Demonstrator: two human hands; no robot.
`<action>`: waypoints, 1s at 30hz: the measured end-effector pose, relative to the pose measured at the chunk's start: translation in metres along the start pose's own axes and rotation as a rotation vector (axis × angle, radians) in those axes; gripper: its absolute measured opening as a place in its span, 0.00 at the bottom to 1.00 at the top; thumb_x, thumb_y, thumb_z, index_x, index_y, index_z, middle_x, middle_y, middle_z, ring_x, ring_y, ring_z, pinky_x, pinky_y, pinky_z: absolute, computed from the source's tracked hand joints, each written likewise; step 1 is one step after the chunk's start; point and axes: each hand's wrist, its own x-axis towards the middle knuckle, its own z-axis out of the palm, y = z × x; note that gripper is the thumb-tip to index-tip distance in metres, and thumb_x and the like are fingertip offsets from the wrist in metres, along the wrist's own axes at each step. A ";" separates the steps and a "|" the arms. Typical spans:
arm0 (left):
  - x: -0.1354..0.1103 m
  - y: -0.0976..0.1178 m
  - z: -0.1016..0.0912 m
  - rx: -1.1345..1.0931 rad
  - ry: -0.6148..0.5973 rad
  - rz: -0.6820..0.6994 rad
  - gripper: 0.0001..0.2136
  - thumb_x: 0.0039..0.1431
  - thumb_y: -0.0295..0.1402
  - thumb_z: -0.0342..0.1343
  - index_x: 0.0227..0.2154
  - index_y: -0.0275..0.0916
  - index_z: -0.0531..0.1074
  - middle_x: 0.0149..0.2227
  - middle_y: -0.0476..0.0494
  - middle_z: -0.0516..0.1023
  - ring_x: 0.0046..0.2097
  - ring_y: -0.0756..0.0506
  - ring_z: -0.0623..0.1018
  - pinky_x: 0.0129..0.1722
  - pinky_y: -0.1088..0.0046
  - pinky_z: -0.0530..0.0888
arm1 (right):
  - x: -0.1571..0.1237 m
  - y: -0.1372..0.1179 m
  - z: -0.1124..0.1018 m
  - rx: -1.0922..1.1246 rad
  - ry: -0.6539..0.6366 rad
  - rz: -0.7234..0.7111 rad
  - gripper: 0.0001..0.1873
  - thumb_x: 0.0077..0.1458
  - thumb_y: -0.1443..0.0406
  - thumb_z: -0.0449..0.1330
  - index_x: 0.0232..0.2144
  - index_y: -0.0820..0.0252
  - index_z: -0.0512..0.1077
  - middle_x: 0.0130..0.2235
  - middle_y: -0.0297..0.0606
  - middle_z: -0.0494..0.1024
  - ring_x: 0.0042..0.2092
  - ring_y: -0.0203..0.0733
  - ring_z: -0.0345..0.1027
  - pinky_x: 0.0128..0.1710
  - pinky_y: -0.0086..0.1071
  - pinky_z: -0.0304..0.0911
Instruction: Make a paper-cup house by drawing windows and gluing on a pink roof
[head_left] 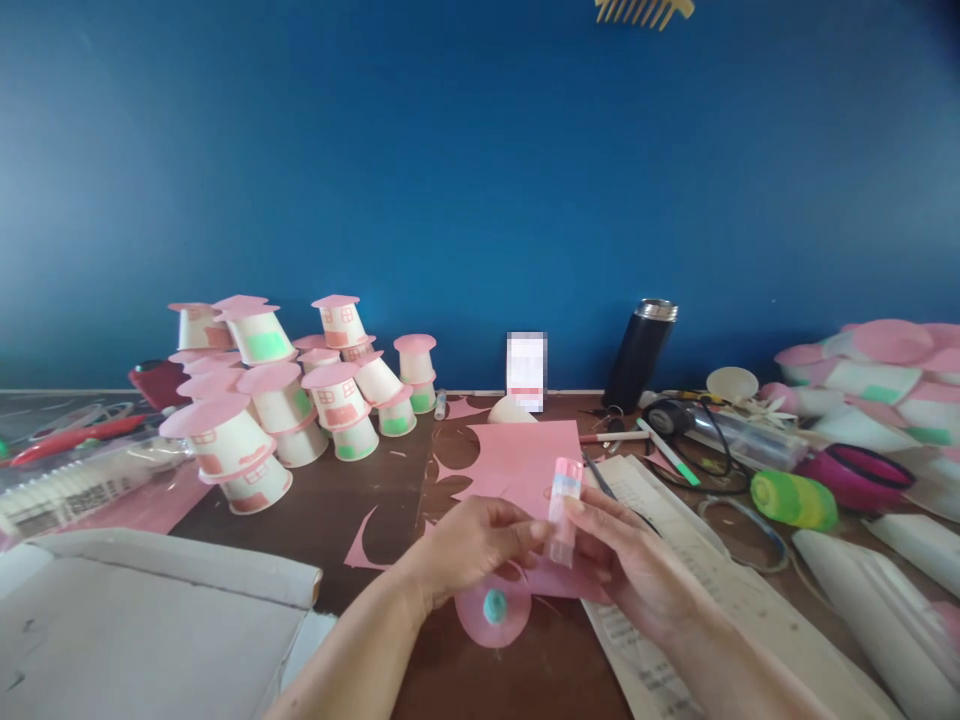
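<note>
A pink, see-through glue stick (563, 512) stands nearly upright between my hands, above the pink paper sheet (529, 455). My right hand (634, 545) grips it from the right, with the thumb and fingers around the tube. From the other side, my left hand (472, 540) is closed, its thumb and fingertips pinched against the lower part of the tube. Just below my left hand lies a pink paper disc (480, 628) with a teal smear of glue (495, 606) at its middle. Rounded cut-outs mark the sheet's left edge, and a paper scrap (365, 545) lies to the left.
Stacked paper cups (259, 485) with pink tops stand at left, behind an open cardboard box (150, 620). A black flask (641, 350) leans on the blue wall. To the right are printed paper (660, 590), a green-capped marker (667, 450) and piled cups (870, 380).
</note>
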 end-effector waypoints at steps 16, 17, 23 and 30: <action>-0.024 0.013 -0.016 0.963 -0.034 -0.011 0.16 0.37 0.35 0.65 0.35 0.44 0.77 0.34 0.48 0.75 0.33 0.45 0.72 0.28 0.73 0.60 | 0.002 -0.003 -0.002 0.095 0.046 -0.004 0.14 0.49 0.58 0.70 0.32 0.62 0.76 0.21 0.25 0.56 0.23 0.27 0.44 0.17 0.19 0.43; -0.024 0.013 -0.015 0.960 -0.040 -0.014 0.17 0.37 0.35 0.65 0.35 0.44 0.77 0.34 0.48 0.75 0.33 0.45 0.72 0.28 0.73 0.60 | 0.002 -0.003 -0.002 0.098 0.046 -0.001 0.14 0.48 0.59 0.70 0.32 0.62 0.76 0.21 0.25 0.56 0.23 0.27 0.44 0.17 0.19 0.42; -0.023 0.013 -0.011 0.955 -0.040 -0.042 0.17 0.36 0.35 0.66 0.35 0.45 0.77 0.33 0.49 0.73 0.32 0.45 0.71 0.28 0.73 0.59 | 0.003 -0.003 -0.003 0.091 0.012 -0.001 0.13 0.50 0.59 0.69 0.33 0.63 0.76 0.22 0.25 0.56 0.23 0.27 0.44 0.17 0.19 0.42; -0.023 0.011 -0.010 0.993 -0.033 -0.035 0.16 0.37 0.32 0.63 0.34 0.44 0.76 0.35 0.47 0.76 0.35 0.43 0.73 0.30 0.72 0.60 | 0.001 -0.003 -0.002 0.086 0.002 -0.012 0.12 0.51 0.59 0.69 0.33 0.63 0.76 0.22 0.26 0.56 0.23 0.27 0.45 0.17 0.19 0.42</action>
